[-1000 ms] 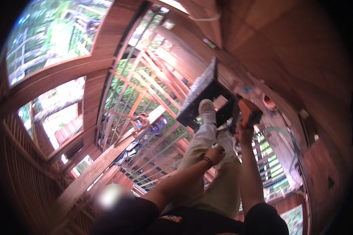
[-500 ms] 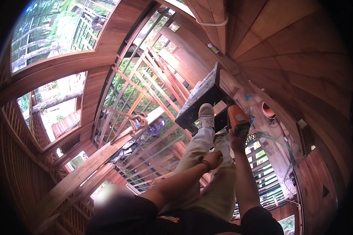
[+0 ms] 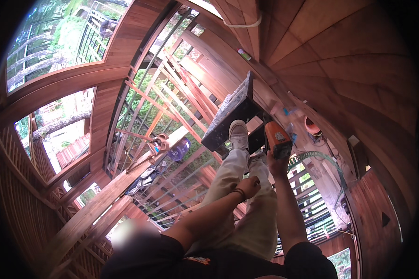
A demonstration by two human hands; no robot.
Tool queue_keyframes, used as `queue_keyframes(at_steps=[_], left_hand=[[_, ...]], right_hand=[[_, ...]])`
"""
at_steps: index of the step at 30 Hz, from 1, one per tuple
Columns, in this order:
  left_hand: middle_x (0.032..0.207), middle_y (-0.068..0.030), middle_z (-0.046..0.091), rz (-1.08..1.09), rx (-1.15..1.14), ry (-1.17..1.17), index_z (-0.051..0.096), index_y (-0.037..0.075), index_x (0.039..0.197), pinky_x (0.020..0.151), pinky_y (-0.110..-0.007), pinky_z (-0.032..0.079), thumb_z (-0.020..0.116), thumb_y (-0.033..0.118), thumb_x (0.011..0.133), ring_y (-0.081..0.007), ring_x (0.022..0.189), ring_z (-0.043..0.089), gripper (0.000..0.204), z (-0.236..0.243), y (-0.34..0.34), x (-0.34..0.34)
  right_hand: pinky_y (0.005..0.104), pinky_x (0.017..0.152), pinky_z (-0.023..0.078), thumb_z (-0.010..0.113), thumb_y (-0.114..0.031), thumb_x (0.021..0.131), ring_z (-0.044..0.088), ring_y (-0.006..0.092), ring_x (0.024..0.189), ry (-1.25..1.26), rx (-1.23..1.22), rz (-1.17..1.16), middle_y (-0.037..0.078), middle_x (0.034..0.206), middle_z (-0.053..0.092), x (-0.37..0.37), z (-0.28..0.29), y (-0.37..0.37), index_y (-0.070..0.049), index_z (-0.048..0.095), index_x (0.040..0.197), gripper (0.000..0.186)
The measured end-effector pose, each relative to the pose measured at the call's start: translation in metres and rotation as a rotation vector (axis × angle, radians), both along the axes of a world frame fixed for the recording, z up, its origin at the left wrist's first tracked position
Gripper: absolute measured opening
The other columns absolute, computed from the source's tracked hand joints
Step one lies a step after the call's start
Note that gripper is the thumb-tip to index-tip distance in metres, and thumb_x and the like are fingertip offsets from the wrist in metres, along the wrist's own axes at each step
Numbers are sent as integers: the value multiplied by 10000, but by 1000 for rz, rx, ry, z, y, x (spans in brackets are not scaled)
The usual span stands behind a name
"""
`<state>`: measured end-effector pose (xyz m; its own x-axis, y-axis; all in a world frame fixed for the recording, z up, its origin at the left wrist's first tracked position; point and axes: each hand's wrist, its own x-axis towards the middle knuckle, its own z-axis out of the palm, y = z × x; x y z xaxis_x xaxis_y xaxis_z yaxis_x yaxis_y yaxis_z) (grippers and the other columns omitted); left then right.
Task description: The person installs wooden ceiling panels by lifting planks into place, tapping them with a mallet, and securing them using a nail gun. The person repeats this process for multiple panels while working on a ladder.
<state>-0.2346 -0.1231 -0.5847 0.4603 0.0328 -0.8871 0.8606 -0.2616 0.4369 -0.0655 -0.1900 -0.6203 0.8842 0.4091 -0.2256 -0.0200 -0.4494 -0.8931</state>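
Observation:
My right hand (image 3: 278, 166) grips an orange-and-black nail gun (image 3: 278, 138), held upright beside my right shin. The coiled green air hose (image 3: 319, 156) lies just right of that hand; its link to the tool is hidden. My left hand (image 3: 249, 187) is closed in front of my light trousers (image 3: 228, 181), with a dark band at the wrist. Whatever its fingers hold, if anything, cannot be made out. A pale shoe (image 3: 238, 132) of mine rests on a black stepped platform (image 3: 228, 122), left of the nail gun.
Open joists and loose boards (image 3: 191, 88) stretch below on the left. A long wooden beam (image 3: 102, 209) crosses there, near a purple round object (image 3: 178, 151). On the right stand an orange bucket-like container (image 3: 313, 124) and a curved wooden wall (image 3: 340, 79).
The view has shifted slightly, so the surroundings sit a little farther left. My right hand still holds the nail gun, and my left hand remains closed by my legs.

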Motion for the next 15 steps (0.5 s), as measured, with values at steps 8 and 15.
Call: queue_keyframes(at_steps=[8,15], left_hand=[[1015,-165,750,-15,-16,-22,669,54,1134,873,-440,560,662,265,900,-348,974,721,315,5,3,2],[1034,-160,747,-21,-85,37,666,52,1147,880,-425,558,655,278,910,-329,984,723,327,18,6,7]], right_hand=[[472,840,547,719,-131,787,695,396,993,258,-104,121,217,1087,679,13,6,3,-9,550,1285,539],[563,850,482,718,-131,809,616,481,989,-68,-356,442,226,1049,631,-10,-122,11,-23,515,1186,442]])
